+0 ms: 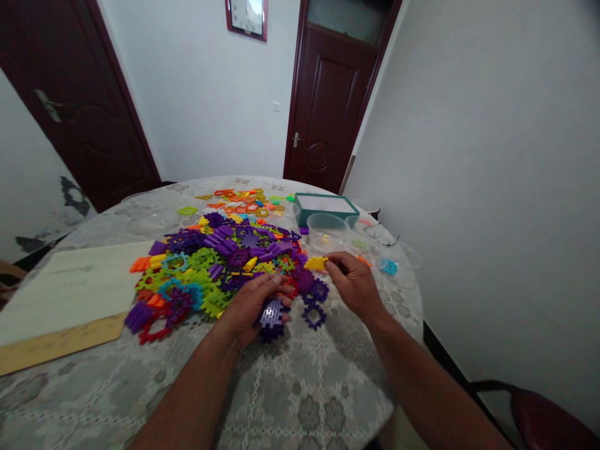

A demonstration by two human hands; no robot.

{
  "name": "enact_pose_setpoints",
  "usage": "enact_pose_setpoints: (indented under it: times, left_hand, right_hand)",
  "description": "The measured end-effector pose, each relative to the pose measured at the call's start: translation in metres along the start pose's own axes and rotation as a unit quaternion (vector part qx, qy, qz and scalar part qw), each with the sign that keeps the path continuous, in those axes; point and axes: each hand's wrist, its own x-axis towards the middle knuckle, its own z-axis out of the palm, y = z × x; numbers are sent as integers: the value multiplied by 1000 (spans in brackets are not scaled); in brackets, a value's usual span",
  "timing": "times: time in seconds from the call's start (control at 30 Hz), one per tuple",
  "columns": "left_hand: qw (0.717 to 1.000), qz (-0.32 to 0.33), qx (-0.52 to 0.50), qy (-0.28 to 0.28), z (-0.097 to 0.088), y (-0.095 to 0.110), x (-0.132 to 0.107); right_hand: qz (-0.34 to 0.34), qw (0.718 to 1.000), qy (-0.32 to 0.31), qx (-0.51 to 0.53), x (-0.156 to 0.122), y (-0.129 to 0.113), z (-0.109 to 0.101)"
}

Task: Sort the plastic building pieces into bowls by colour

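Note:
A big heap of colourful interlocking plastic pieces (220, 256) covers the middle of a round table (300, 387) with a patterned cloth. My left hand (250, 306) grips a stack of purple pieces (272, 317) at the heap's near edge. My right hand (354, 282) pinches a yellow piece (315, 263) between thumb and fingers, just above the heap's right side. Two loose purple pieces (315, 303) lie on the cloth between my hands.
Clear plastic bowls (325, 226) and a teal box (325, 205) stand at the table's far right. A pale board (70, 287) lies on the left. Orange pieces (239, 201) are spread at the far side. A dark red chair (548, 419) stands at the lower right.

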Motion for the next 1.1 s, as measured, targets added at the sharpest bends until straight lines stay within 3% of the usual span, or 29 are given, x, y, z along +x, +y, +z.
enact_pose_setpoints:
  times: [0.13, 0.33, 0.6, 0.8, 0.93, 1.03, 1.1]
  left_hand:
    - [998, 6, -50, 32, -2, 2, 2]
    - [997, 9, -74, 33, -6, 1, 5]
    - [996, 10, -77, 41, -5, 1, 5]
    - [996, 8, -77, 45, -5, 2, 5]
    - [995, 10, -80, 49, -7, 1, 6]
    - [995, 16, -84, 50, -8, 0, 7]
    - [994, 19, -93, 55, -9, 0, 8]
  right_hand:
    - [-26, 990, 98, -98, 11, 27, -30]
    - [2, 986, 131, -100, 10, 62, -47]
    - [2, 986, 122, -115, 10, 70, -47]
    - [-48, 977, 93, -185, 63, 75, -42]
    - [-15, 962, 90, -258, 107, 81, -30]
    - [8, 955, 98, -280, 117, 79, -21]
    - [-8, 958, 120, -259, 105, 70, -14]
